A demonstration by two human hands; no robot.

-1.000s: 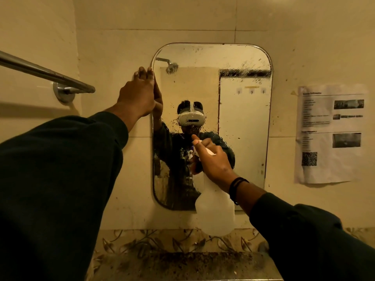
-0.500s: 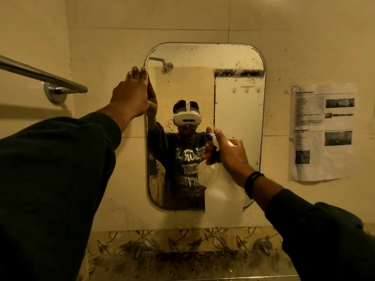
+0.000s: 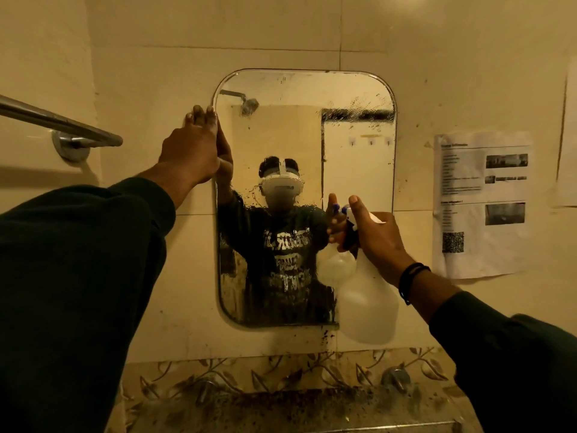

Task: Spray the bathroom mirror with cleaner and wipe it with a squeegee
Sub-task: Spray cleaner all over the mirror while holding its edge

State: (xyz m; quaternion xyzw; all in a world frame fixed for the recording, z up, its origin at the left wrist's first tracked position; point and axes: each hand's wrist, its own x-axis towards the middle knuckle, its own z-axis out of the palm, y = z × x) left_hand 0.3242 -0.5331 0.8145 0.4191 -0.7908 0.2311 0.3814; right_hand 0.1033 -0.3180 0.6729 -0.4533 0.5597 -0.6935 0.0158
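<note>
A rounded rectangular mirror (image 3: 356,170) hangs on the tiled wall, speckled with droplets across its top and middle. My left hand (image 3: 193,151) lies flat against the mirror's upper left edge, fingers together and pointing up. My right hand (image 3: 376,242) grips the neck of a translucent white spray bottle (image 3: 368,307) with a blue-tipped nozzle, held close in front of the mirror's lower right part. The index finger is raised beside the nozzle. No squeegee is in sight.
A metal towel rail (image 3: 62,121) juts from the left wall. Printed paper sheets (image 3: 480,204) are stuck to the wall right of the mirror. Below lies a leaf-patterned tile band (image 3: 249,375) with taps (image 3: 395,378) and a dark speckled counter (image 3: 281,410).
My right hand has carried the spray bottle rightward across the lower mirror, from its middle to its right side. My left hand has stayed on the mirror's left edge.
</note>
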